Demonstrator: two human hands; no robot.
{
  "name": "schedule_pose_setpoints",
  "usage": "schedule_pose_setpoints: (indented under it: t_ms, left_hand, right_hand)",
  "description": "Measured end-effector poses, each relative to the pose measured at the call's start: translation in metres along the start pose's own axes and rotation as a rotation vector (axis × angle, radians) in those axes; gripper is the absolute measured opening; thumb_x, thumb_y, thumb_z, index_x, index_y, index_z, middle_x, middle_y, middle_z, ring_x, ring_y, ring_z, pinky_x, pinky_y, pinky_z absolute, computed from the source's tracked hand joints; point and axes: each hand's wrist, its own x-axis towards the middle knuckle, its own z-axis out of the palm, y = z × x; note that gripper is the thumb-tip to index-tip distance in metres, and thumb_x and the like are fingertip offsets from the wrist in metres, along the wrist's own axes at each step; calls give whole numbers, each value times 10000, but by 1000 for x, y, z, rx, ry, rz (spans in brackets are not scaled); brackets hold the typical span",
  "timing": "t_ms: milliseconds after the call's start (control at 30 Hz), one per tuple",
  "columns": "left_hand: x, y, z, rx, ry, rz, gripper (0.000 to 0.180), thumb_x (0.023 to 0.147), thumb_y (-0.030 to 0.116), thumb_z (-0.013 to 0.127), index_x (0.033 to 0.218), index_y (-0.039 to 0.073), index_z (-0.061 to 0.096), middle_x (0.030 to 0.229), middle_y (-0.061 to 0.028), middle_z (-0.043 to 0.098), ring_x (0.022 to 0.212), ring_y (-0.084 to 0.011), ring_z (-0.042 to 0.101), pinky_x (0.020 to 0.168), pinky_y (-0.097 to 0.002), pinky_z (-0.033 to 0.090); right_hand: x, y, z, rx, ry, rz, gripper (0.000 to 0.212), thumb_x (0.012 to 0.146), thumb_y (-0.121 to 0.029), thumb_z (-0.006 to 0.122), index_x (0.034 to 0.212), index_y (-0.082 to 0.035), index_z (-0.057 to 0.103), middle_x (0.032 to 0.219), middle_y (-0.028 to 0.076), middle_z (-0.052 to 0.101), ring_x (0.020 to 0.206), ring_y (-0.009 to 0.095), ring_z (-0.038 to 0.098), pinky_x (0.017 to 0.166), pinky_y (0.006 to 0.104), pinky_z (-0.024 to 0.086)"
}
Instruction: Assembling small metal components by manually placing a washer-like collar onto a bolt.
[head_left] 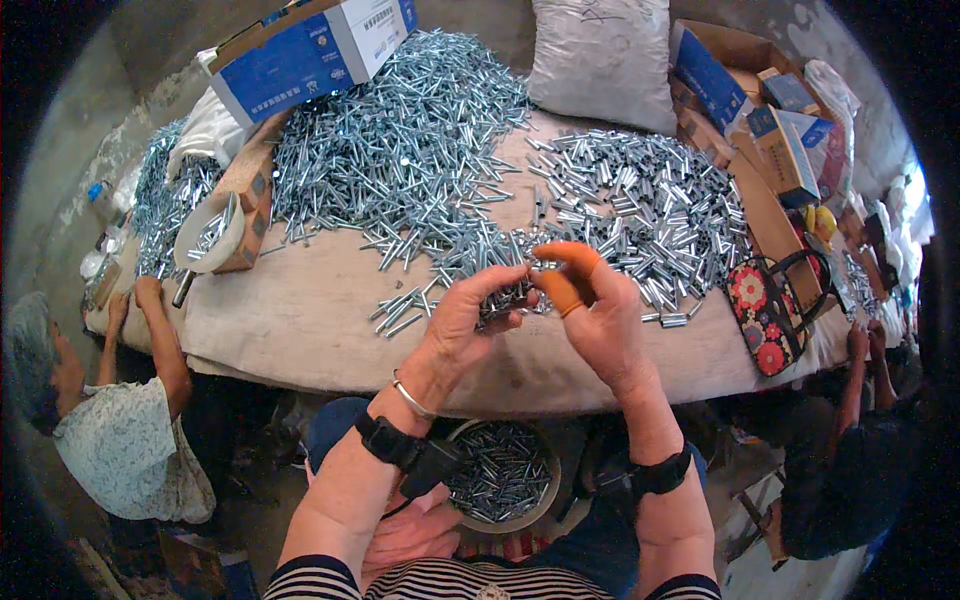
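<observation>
Over the table's near edge, my left hand point(472, 315) is curled around several small dark metal pieces point(508, 300); its fingers hide most of them. My right hand point(608, 322), with orange covers on its thumb and a finger, pinches close beside the left fingertips. Whatever lies between its tips is too small to make out. Just beyond my hands spreads a large heap of long, thin silvery bolts point(400, 150). To its right lies a heap of short metal sleeves point(650, 200). A round basin point(552, 490) of dark metal pieces sits below, between my forearms.
A blue and white carton point(300, 65) and a white sack point(600, 65) stand behind the heaps. A tilted white tub point(212, 235) is at left, a flowered bag point(768, 320) at right. One person point(130, 430) works at left, another point(850, 460) at right.
</observation>
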Motion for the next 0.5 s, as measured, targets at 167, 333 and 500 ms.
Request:
schedule_pose_setpoints:
  t_ms: [167, 333, 500]
  left_hand:
    - [-5, 0, 8, 377, -59, 9, 167, 825, 177, 676, 921, 40, 678, 838, -45, 685, 731, -103, 624, 548, -213, 443]
    - [-5, -3, 11, 345, -13, 10, 168, 807, 172, 683, 908, 39, 677, 849, -51, 687, 699, -101, 607, 534, -226, 431]
    - [-3, -8, 17, 307, 0, 35, 139, 803, 145, 678, 905, 52, 657, 819, -38, 674, 682, -104, 603, 526, -219, 424]
  right_hand:
    - [5, 11, -6, 24, 45, 263, 210, 859, -151, 677, 1012, -9, 657, 738, 46, 661, 656, 74, 589, 568, 227, 462]
    - [9, 17, -11, 212, 1, 483, 207, 851, -163, 686, 971, 0, 647, 713, 4, 625, 554, 57, 519, 475, 213, 402]
    - [6, 20, -13, 321, 71, 504, 210, 861, -180, 678, 977, -11, 632, 689, -1, 603, 482, 37, 453, 403, 206, 346]
